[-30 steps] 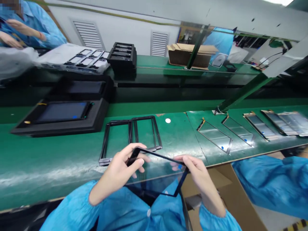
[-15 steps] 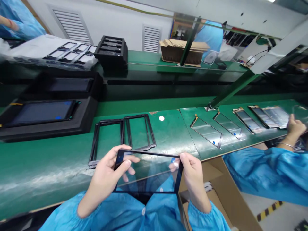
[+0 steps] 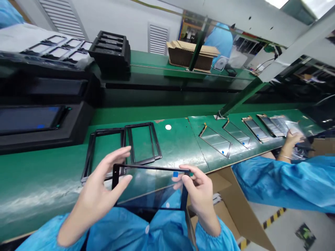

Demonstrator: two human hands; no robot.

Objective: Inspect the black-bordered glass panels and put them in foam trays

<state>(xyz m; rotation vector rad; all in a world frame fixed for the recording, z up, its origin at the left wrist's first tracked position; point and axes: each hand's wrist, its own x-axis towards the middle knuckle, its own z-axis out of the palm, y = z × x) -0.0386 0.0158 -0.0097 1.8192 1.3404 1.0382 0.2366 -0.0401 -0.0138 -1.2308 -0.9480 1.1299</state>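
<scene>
A clear touch-screen glass panel [image 3: 150, 186] with a black border hangs tilted above the bench's front edge, a blue tab near its right end. My right hand [image 3: 197, 186] pinches its right edge, thumb in front and fingers behind. At the other end, my left hand [image 3: 104, 184] is spread, thumb and fingers apart around the panel's left corner; whether it touches the glass I cannot tell. Beyond the left hand, black rectangular frames [image 3: 89, 157] lie in overlapping stacks on the green bench [image 3: 175, 150].
Left stands a black foam tray [image 3: 75, 129] holding a screen. Glass panels [image 3: 216, 139] lie in a row to the right, where a co-worker's hand [image 3: 289, 143] holds a clear sheet. An open carton [image 3: 235, 205] sits below the bench edge. A green post [image 3: 240, 96] rises behind.
My left hand has let its fingers spread away from the panel's left end. The right hand keeps its grip. The view has shifted somewhat, and the co-worker's hand now holds a clear sheet.
</scene>
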